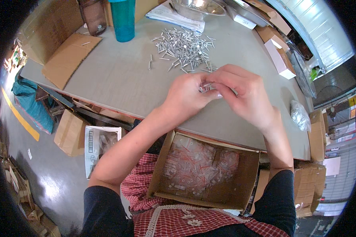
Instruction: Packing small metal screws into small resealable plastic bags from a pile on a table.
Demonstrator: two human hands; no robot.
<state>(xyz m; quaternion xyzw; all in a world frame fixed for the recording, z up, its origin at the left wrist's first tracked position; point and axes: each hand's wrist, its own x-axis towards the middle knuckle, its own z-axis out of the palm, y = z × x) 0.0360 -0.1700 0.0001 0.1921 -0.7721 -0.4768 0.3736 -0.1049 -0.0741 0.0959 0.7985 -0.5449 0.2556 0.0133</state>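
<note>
Hands (186,93) two, close together; fastener pile (184,47) one.

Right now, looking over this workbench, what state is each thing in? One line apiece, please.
Left hand: curled around a small clear item
Right hand: bent, touching the left; grip unclear
Metal fasteners: loose, mostly heaped on the table
Cardboard box: open, partly filled with small clear bags
Teal cup: upright
Metal bowl: upright, open
Clear bag at right: filled; closure unclear
</note>
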